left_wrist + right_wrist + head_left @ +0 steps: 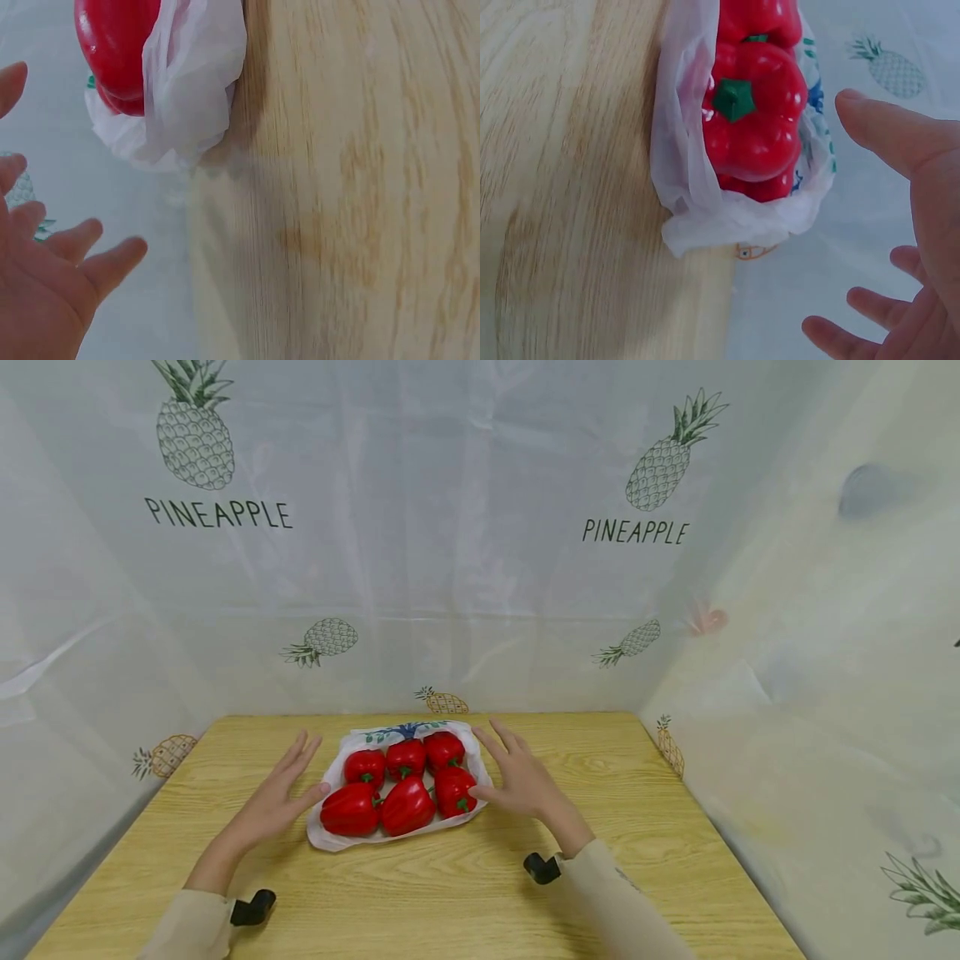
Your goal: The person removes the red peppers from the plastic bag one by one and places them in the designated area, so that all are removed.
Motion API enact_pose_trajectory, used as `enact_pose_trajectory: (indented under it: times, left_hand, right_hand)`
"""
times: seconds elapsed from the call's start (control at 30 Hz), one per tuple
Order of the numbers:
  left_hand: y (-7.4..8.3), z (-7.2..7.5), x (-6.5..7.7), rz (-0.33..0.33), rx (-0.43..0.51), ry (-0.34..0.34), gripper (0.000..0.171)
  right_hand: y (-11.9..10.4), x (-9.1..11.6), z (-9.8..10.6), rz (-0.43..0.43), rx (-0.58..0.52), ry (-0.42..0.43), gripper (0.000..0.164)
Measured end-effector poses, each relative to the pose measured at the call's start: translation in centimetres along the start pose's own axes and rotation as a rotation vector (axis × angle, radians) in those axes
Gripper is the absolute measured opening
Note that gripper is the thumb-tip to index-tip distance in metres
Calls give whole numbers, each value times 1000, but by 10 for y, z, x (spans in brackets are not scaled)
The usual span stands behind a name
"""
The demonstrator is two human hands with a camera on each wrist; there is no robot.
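Observation:
Several red bell peppers (407, 806) with green stems lie in two rows in a white plastic bag (330, 841) whose sides are folded down around them. Beside the bag's left edge, my left hand (273, 806) is held up with its fingers spread, holding nothing. My right hand (525, 781) is at the right edge, fingers extended, its thumb close to the nearest pepper; whether it touches cannot be told. In the left wrist view a gap shows between the hand (45, 277) and the bag (191, 82). The right wrist view shows a pepper (761, 142) apart from the thumb.
The bag sits toward the back of a wood-grain table (420, 902). A pale curtain (450, 527) printed with pineapples hangs behind the table and along both sides. Each wrist carries a small black device (253, 907) at the sleeve cuff.

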State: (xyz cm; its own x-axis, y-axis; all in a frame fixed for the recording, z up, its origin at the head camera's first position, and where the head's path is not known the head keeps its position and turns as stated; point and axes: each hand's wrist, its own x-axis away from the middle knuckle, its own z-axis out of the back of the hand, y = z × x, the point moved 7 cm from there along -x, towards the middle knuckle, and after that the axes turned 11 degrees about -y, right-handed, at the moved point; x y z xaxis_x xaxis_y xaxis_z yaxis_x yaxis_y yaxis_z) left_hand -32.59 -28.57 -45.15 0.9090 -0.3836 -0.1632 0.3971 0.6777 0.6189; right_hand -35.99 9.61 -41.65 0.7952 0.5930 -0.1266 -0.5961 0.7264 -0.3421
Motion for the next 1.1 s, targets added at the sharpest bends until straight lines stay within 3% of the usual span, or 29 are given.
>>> enact_pose_trajectory:
  times: [0.3, 0.7, 0.97, 1.1]
  left_hand:
    - [8, -1, -5, -62, 76, -59, 58]
    - [-6, -8, -9, -90, 122, -134, 48]
    - [-9, -10, -5, -67, 150, -141, 39]
    - [-8, -12, -5, -100, 145, -151, 37]
  right_hand:
    - [-3, -7, -7, 34, -96, -33, 89]
    - [-8, -22, -19, 118, -137, -129, 76]
    - [-14, -28, -26, 144, -178, -184, 71]
    - [-14, -30, -30, 141, -178, -210, 68]
